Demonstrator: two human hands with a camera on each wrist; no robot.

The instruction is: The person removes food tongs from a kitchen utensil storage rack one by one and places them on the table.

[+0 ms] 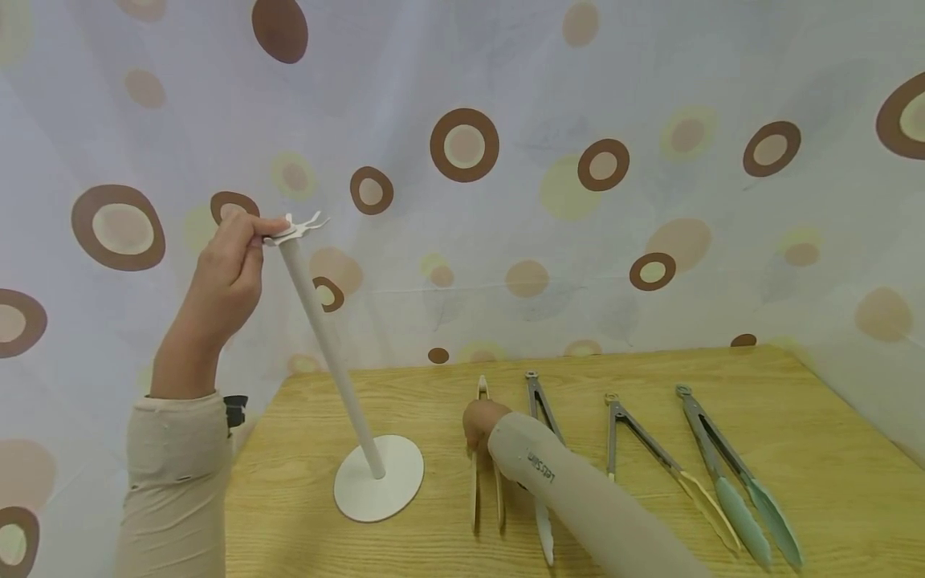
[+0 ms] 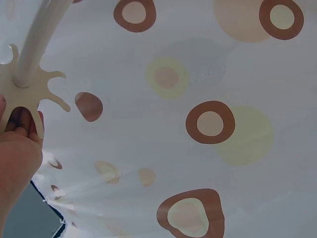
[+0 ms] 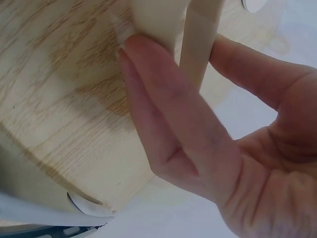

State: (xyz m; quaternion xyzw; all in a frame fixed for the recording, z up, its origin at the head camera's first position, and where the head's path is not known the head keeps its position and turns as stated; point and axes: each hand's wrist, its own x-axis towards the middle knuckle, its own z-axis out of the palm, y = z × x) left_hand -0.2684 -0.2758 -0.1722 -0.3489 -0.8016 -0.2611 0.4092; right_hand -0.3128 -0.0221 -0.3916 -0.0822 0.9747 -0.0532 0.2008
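A white utensil stand (image 1: 325, 345) has a round base on the table, an upright pole and a flat top with several hooks (image 2: 49, 96). My left hand (image 1: 230, 269) holds the edge of that hooked top, with thumb and fingers pinching it. Around the upper part of a beige pair of tongs (image 1: 474, 498), my right hand (image 1: 482, 424) has its thumb on one arm and fingers on the other. The tongs' ends point toward me. No utensil hangs on the visible hooks.
Right of the beige tongs lie white-tipped tongs (image 1: 543, 530), partly under my right forearm, yellow-tipped tongs (image 1: 704, 506) and green-tipped tongs (image 1: 744, 522). All rest on the wooden table (image 1: 621, 369). A spotted curtain (image 1: 405, 104) hangs behind.
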